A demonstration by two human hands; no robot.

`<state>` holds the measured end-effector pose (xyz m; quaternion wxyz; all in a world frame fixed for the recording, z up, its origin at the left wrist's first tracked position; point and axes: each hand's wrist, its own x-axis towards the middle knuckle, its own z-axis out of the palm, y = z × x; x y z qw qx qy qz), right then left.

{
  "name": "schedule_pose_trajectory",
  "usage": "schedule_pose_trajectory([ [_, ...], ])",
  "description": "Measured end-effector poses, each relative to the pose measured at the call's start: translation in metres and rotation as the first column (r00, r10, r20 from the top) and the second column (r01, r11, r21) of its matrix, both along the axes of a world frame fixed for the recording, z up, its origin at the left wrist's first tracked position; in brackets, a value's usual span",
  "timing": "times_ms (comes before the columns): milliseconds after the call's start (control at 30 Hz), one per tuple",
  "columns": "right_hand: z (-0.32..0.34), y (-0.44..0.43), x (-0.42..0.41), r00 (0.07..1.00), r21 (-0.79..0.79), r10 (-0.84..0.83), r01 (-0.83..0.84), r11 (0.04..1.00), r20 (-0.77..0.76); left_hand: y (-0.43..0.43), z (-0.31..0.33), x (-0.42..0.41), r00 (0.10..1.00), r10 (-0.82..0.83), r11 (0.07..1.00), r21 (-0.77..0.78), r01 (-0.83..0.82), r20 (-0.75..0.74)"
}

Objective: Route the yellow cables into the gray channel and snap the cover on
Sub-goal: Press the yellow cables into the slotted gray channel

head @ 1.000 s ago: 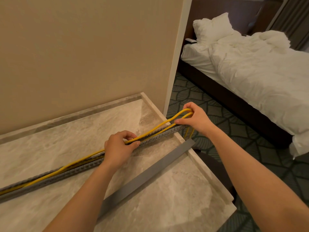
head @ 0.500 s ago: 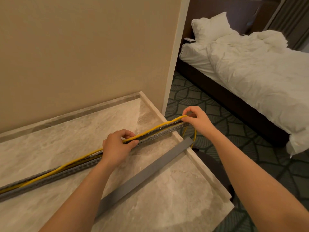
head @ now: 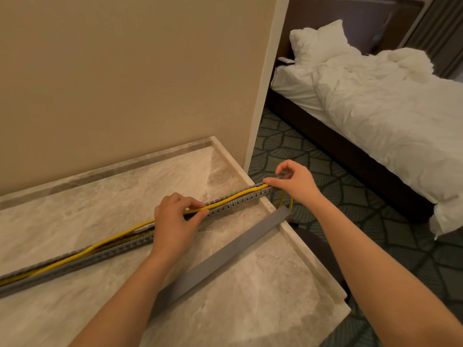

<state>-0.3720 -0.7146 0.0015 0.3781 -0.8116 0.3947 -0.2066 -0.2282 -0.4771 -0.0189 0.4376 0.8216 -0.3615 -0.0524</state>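
Gray cover (head: 225, 254) lies loose and flat on the desk (head: 250, 301), slanting toward the right edge, apart from the channel. Behind it the slotted gray channel (head: 238, 202) runs from the left edge to the right edge with the yellow cables (head: 112, 237) along it, partly riding above the slots; left hand (head: 172, 221) mid-channel, fingers curled over, pinching a cable. Right hand (head: 295, 181) at the channel's end on the right edge, fingers pinching the cables, which drop past the edge; unmade bed (head: 375, 108) beyond.
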Motion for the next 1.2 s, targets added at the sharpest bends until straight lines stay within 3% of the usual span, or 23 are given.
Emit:
schedule_pose_trajectory([
  [233,-0.008,0.003,-0.002,0.999,0.092,-0.035,0.036,0.995,-0.010,0.002,0.000,0.002,0.998,0.035,0.998,-0.047,-0.037,-0.046],
  [367,0.000,0.015,0.005,0.996,-0.222,0.019,-0.037,0.974,-0.082,0.009,0.000,0.005,0.997,0.015,0.996,-0.088,-0.022,-0.072],
  [467,0.005,0.036,0.020,0.975,-0.409,0.141,-0.202,0.890,-0.173,0.014,0.001,0.005,0.998,-0.055,0.997,-0.046,0.056,0.036],
  [567,0.006,0.064,0.035,0.926,-0.468,0.292,-0.374,0.801,-0.239,0.024,0.001,0.004,0.975,-0.098,0.995,0.026,0.095,0.197],
  [767,0.007,0.120,0.064,0.840,-0.486,0.448,-0.542,0.686,-0.305,0.062,0.001,0.013,0.928,-0.115,0.985,0.164,0.059,0.355],
  [1033,-0.006,0.187,0.088,0.790,-0.479,0.548,-0.607,0.634,-0.275,0.115,0.002,0.025,0.912,0.013,0.985,0.152,-0.082,0.410],
  [1200,-0.014,0.211,0.093,0.784,-0.552,0.539,-0.608,0.570,-0.307,0.138,0.000,0.027,0.922,0.071,0.970,0.191,-0.154,0.381],
])
